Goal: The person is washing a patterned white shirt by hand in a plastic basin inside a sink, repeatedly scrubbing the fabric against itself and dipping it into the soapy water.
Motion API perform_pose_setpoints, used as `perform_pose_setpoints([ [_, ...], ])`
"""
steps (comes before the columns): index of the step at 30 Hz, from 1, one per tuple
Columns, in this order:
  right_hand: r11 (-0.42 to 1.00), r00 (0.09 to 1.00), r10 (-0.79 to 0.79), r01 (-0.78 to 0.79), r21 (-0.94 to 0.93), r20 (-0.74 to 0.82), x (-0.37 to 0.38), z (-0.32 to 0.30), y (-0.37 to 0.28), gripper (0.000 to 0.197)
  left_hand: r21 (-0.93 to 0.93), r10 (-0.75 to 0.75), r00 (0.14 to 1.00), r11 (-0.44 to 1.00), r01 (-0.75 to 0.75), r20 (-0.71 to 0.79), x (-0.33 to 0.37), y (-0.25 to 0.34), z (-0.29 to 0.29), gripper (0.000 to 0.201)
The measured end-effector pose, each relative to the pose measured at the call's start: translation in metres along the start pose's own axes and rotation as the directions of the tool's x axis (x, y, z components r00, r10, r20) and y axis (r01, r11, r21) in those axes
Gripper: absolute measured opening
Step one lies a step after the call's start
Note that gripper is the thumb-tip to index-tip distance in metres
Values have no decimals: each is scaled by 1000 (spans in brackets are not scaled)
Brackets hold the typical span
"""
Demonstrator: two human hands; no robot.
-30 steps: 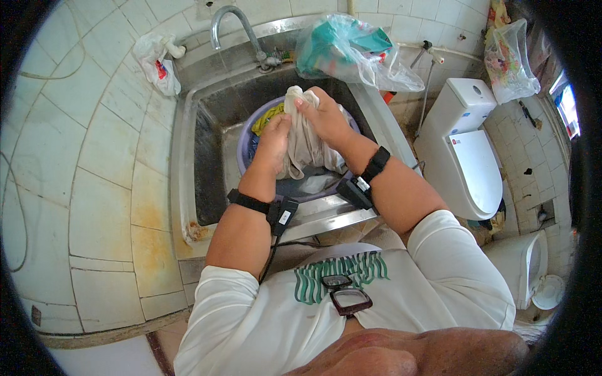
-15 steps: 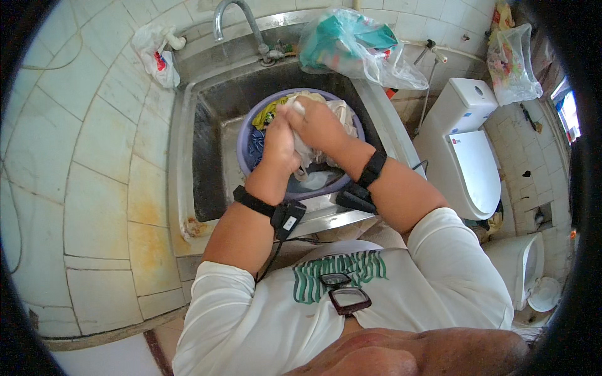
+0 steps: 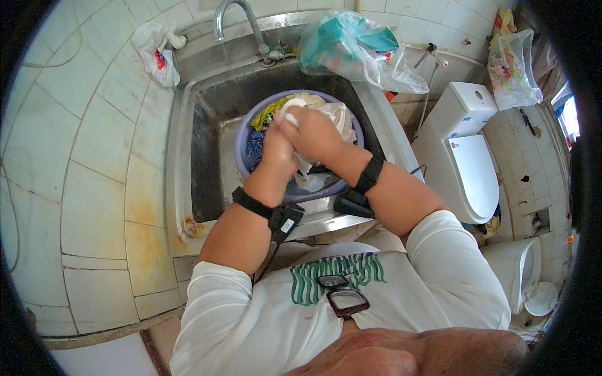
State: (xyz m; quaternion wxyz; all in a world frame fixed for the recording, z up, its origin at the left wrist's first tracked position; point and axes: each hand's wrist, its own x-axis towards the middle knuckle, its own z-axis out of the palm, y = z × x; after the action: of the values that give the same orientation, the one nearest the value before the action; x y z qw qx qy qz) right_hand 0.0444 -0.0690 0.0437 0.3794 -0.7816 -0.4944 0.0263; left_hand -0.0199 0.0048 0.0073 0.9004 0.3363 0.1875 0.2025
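A round purple basin [image 3: 242,139] stands in the metal sink, filled with wet clothes. Over it, my left hand [image 3: 278,147] and my right hand [image 3: 313,133] are closed tightly together on a white cloth [image 3: 295,103]. Part of this cloth pokes out above my fists and part hangs below them. Among the clothes are a yellow-green piece [image 3: 268,116], a dark blue piece [image 3: 254,150] and a cream-white piece [image 3: 340,116]. My fingertips are mostly hidden behind the hands.
The sink [image 3: 213,135] has a curved faucet [image 3: 241,12] at its back. A clear plastic bag with teal contents [image 3: 357,47] lies on the back right rim. To the right is a white toilet [image 3: 470,163]. A white bag [image 3: 155,56] hangs at the left wall.
My hands stay clasped on the white cloth, with a slight turn of the right hand. More of the cloth now bunches out above the fists.
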Motion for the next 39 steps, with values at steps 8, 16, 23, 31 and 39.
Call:
perform_pose_setpoints([
  [8,976,992,117,-105,193,-53,17,14,50,39,178,63,998,982,-61,-7,13,-14,-8,43],
  [16,974,992,-115,103,200,49,19,19,55,40,294,284,955,923,-248,-87,11,-3,-15,41],
  [23,883,950,-311,294,366,-15,10,13,43,30,186,-48,981,979,84,-188,10,16,-13,39],
  [31,924,919,-382,382,21,96,-9,-7,6,28,-80,32,997,996,-38,-68,9,7,-21,41],
  [39,987,977,-15,49,153,-214,17,11,45,34,-36,-108,994,994,108,-10,-4,-5,17,44],
])
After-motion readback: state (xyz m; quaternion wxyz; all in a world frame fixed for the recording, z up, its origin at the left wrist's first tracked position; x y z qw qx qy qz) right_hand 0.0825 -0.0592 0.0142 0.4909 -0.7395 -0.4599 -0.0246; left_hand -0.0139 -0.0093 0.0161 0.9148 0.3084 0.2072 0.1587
